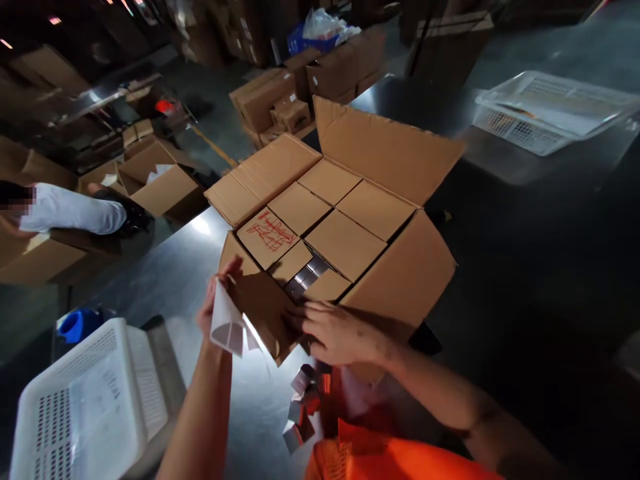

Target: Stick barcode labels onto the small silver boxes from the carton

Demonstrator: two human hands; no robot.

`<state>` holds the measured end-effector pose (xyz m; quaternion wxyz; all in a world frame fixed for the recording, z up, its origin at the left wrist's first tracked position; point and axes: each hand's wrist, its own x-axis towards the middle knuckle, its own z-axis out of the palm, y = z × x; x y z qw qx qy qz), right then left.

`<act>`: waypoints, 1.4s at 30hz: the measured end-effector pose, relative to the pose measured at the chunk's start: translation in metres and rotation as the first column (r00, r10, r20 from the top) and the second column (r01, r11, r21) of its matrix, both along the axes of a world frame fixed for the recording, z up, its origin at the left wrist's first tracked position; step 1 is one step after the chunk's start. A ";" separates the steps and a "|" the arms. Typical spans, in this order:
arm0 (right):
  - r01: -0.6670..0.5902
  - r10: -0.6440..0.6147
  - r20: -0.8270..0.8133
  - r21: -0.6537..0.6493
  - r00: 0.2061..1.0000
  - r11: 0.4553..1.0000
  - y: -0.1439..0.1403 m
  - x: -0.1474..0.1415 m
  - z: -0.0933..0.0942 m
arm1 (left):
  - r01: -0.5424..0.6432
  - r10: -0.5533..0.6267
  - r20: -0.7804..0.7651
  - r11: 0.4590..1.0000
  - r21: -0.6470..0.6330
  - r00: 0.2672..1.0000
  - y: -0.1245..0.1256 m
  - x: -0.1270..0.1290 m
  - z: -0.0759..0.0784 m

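Observation:
A large open cardboard carton [400, 273] stands on the metal table, packed with smaller brown boxes [345, 243]. Red handwriting marks one inner box [270, 237]. In a gap among them, several shiny silvery pieces [306, 275] show. My left hand [213, 303] is closed on a curled white sheet of paper [227, 323], beside the carton's near flap [263, 300]. My right hand [340, 333] grips that flap's right end, its fingertips partly in shadow. Several small silvery boxes [300, 413] lie on the table below the flap.
A white plastic basket [133, 373] is at the lower left, near a blue round object [79, 325]. Another white basket [545, 137] rests on the table at the right. Stacked cartons [265, 100] stand beyond. At the left, a co-worker's white sleeve [75, 208] is beside open cartons.

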<state>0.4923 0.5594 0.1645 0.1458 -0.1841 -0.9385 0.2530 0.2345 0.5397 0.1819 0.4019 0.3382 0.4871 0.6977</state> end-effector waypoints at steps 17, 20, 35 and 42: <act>0.095 -0.101 0.052 0.110 0.993 0.989 0.062 0.043 0.025 | 0.100 -0.171 0.169 0.927 0.362 0.971 0.060 0.006 -0.004; 0.145 -0.123 -0.105 0.229 0.987 0.963 0.049 0.053 0.023 | 0.101 -0.181 0.176 0.918 0.385 0.968 0.067 0.006 -0.002; 0.170 -0.001 -0.498 0.294 0.867 0.941 0.030 0.059 0.110 | 0.072 -0.248 0.257 0.836 0.544 0.934 0.031 -0.005 0.109; -0.053 0.194 -0.503 0.281 0.843 0.958 -0.016 0.017 0.143 | -0.024 -0.160 0.262 0.811 0.585 0.952 -0.070 -0.044 0.151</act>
